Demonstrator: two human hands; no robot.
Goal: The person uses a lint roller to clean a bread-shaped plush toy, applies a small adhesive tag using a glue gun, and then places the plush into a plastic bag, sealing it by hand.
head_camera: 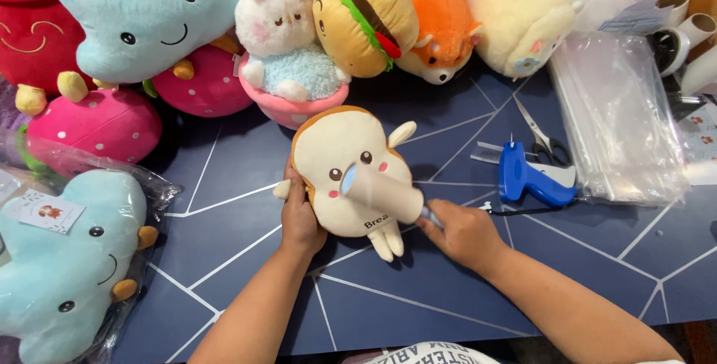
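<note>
A cream plush shaped like a slice of bread point(340, 162) with a brown crust, face and small limbs lies on the dark blue table point(418, 319). My left hand point(299, 218) grips its left edge. My right hand point(463, 233) holds the blue handle of a lint roller point(382, 194), whose pale roll rests across the plush's face.
A row of plush toys lines the back: a blue cloud point(142, 17), a bunny cupcake point(287, 50), a burger point(366, 17), an orange fox point(441, 24). A bagged blue cloud plush point(67, 259) lies at left. A blue tagging gun point(526, 177), scissors point(541, 136) and clear bags point(620, 117) lie at right.
</note>
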